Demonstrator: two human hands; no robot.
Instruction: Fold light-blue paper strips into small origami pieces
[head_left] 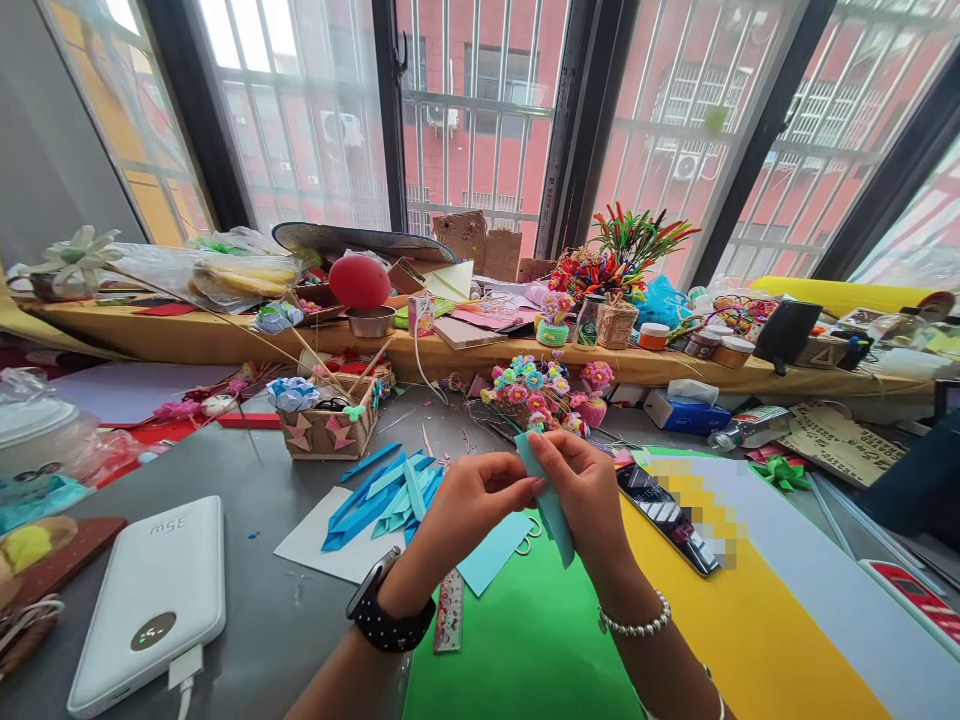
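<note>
A folded strip of light blue paper [556, 522] is held up between my two hands, above a green sheet [517, 640]. My right hand [581, 490] grips it along its right side, the thumb near the top. From the left, my left hand [484, 495] pinches its edge with thumb and fingertips. Below lie a flat light blue paper piece [491, 560], scissors [531, 537] whose handle loops show, and a patterned ruler [448, 615]. Several folded blue paper strips [386, 500] are heaped on a white sheet [304, 545] left of my hands.
A white power bank [161, 590] with a cable lies at the left. On the right, a phone [667, 520] rests on yellow paper [750, 620]. A cardboard box [322, 435] and colourful craft flowers [532, 385] stand behind, before a cluttered ledge [427, 350] under the windows.
</note>
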